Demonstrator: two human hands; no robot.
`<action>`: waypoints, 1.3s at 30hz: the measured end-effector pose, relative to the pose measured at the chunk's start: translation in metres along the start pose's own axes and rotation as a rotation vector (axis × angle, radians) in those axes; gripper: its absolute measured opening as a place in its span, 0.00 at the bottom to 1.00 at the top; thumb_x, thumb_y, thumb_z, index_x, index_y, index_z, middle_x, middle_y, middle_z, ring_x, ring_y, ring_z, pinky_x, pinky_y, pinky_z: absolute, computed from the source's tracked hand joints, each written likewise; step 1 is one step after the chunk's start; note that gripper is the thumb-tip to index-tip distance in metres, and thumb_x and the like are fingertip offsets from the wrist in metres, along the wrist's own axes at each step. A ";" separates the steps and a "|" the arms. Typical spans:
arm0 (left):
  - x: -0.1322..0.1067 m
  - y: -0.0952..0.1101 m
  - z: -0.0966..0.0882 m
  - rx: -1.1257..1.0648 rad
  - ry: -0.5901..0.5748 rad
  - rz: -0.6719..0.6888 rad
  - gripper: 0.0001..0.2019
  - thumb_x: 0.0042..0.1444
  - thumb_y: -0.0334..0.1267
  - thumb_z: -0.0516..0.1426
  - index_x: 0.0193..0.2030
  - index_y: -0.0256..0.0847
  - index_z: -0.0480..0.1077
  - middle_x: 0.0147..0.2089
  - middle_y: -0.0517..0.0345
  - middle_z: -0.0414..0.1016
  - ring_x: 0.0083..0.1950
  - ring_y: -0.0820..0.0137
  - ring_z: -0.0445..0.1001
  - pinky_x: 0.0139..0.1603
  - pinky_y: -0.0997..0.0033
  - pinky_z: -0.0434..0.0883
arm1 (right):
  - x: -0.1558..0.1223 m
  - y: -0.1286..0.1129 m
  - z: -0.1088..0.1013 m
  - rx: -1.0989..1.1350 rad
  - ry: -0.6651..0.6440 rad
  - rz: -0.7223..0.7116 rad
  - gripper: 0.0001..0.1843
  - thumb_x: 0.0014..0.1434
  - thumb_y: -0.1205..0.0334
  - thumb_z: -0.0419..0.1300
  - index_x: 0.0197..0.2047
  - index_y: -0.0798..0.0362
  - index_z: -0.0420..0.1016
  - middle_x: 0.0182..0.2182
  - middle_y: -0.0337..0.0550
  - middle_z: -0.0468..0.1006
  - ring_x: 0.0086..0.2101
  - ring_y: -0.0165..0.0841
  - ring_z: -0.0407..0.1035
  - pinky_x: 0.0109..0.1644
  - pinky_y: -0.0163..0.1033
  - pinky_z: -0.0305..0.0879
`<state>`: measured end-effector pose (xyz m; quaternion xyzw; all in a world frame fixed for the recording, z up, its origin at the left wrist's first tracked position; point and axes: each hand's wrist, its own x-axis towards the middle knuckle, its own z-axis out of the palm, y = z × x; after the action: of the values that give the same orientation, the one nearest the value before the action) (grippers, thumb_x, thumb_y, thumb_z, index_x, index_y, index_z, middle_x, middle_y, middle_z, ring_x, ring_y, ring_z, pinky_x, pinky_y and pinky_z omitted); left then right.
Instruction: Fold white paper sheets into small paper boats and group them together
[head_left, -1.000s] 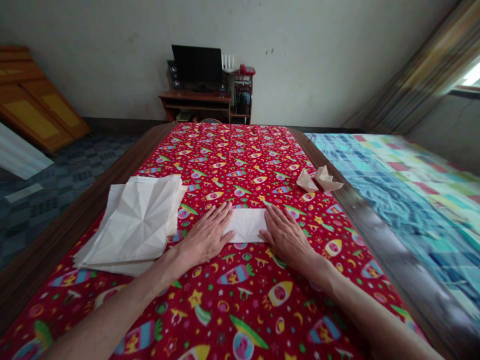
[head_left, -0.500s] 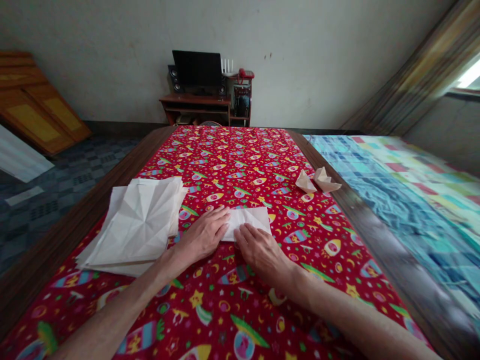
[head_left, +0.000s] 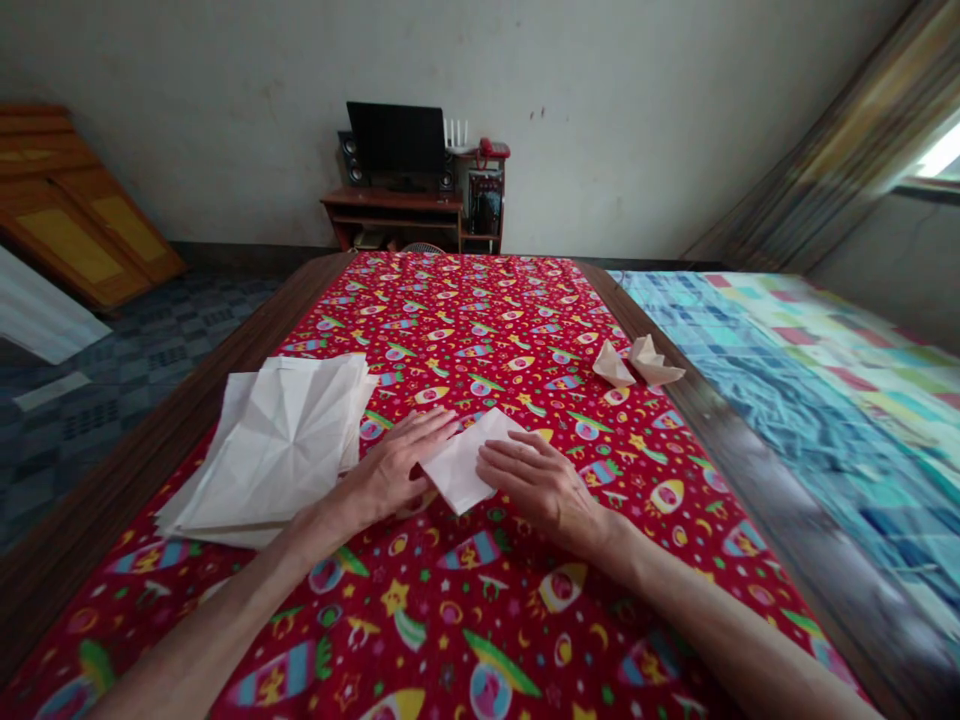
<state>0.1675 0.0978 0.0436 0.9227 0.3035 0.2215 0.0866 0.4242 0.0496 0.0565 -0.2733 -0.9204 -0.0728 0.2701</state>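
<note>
A folded sheet of white paper [head_left: 461, 468] lies turned at an angle on the red cloth, between my two hands. My left hand [head_left: 401, 458] is at its left corner, fingers stretched out and thumb close to the paper's edge. My right hand [head_left: 541, 485] rests its outstretched fingers over the paper's right part and hides that end; its thumb is out of sight. Left of my hands is a stack of creased white paper sheets [head_left: 289, 440], the top one marked with star-like fold lines.
Two folded paper pieces [head_left: 651, 362] sit near the right edge of the table. A red patterned cloth [head_left: 480, 620] covers the tabletop, with its dark wooden border [head_left: 750, 500] showing. Beyond stand a desk [head_left: 394, 205] with a monitor [head_left: 396, 140], and a bed [head_left: 787, 400] on the right.
The folded paper has turned from lying square to an angled position. My left hand has shifted slightly left, and my right hand has moved slightly right with its fingers over the paper.
</note>
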 end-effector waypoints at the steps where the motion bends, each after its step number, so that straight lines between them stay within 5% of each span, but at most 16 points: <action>1: 0.001 0.000 0.000 0.006 0.033 0.007 0.24 0.61 0.37 0.52 0.64 0.39 0.59 0.66 0.48 0.61 0.67 0.61 0.57 0.67 0.52 0.57 | -0.001 0.002 -0.001 0.028 -0.004 0.000 0.15 0.66 0.66 0.48 0.52 0.54 0.71 0.51 0.47 0.75 0.54 0.35 0.66 0.60 0.49 0.57; 5: 0.004 0.012 -0.004 0.033 0.069 0.111 0.18 0.59 0.31 0.50 0.54 0.43 0.71 0.61 0.52 0.68 0.64 0.62 0.62 0.63 0.52 0.62 | -0.006 0.011 0.000 0.097 -0.004 0.079 0.14 0.67 0.63 0.49 0.49 0.49 0.73 0.52 0.46 0.75 0.55 0.34 0.65 0.58 0.47 0.60; 12: -0.003 0.050 -0.003 0.120 0.098 0.241 0.17 0.60 0.24 0.45 0.45 0.36 0.73 0.49 0.51 0.76 0.54 0.65 0.71 0.54 0.62 0.70 | -0.024 0.006 -0.007 0.005 -0.099 0.142 0.11 0.65 0.67 0.49 0.41 0.53 0.74 0.41 0.47 0.77 0.45 0.36 0.68 0.47 0.43 0.63; 19: -0.010 0.059 0.011 0.029 0.038 0.081 0.10 0.62 0.30 0.49 0.41 0.38 0.72 0.40 0.52 0.76 0.45 0.66 0.72 0.46 0.65 0.72 | -0.035 -0.016 -0.017 -0.084 -0.188 0.232 0.11 0.64 0.61 0.51 0.44 0.51 0.73 0.37 0.46 0.71 0.36 0.35 0.63 0.39 0.40 0.61; 24: -0.009 0.054 0.012 -0.049 0.029 0.048 0.07 0.63 0.36 0.52 0.39 0.39 0.71 0.39 0.54 0.76 0.44 0.65 0.72 0.45 0.65 0.70 | -0.044 -0.021 -0.012 0.071 -0.129 0.313 0.13 0.64 0.69 0.47 0.40 0.52 0.73 0.31 0.43 0.70 0.30 0.30 0.63 0.30 0.34 0.58; 30: -0.003 0.041 0.018 -0.305 0.099 -0.169 0.06 0.61 0.37 0.56 0.36 0.40 0.73 0.37 0.57 0.77 0.39 0.70 0.74 0.41 0.71 0.70 | -0.041 -0.020 -0.008 0.316 -0.102 0.567 0.14 0.64 0.64 0.49 0.28 0.54 0.70 0.24 0.39 0.70 0.24 0.27 0.63 0.27 0.32 0.56; 39: 0.010 0.049 0.018 -0.099 0.032 -0.448 0.11 0.61 0.41 0.54 0.28 0.40 0.69 0.28 0.61 0.71 0.29 0.72 0.71 0.32 0.73 0.64 | -0.025 -0.013 -0.004 0.210 -0.193 0.851 0.21 0.62 0.56 0.53 0.19 0.54 0.64 0.14 0.33 0.62 0.17 0.23 0.55 0.23 0.32 0.44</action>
<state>0.2082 0.0637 0.0460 0.8233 0.4908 0.2260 0.1737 0.4362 0.0266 0.0465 -0.6043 -0.7494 0.1644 0.2151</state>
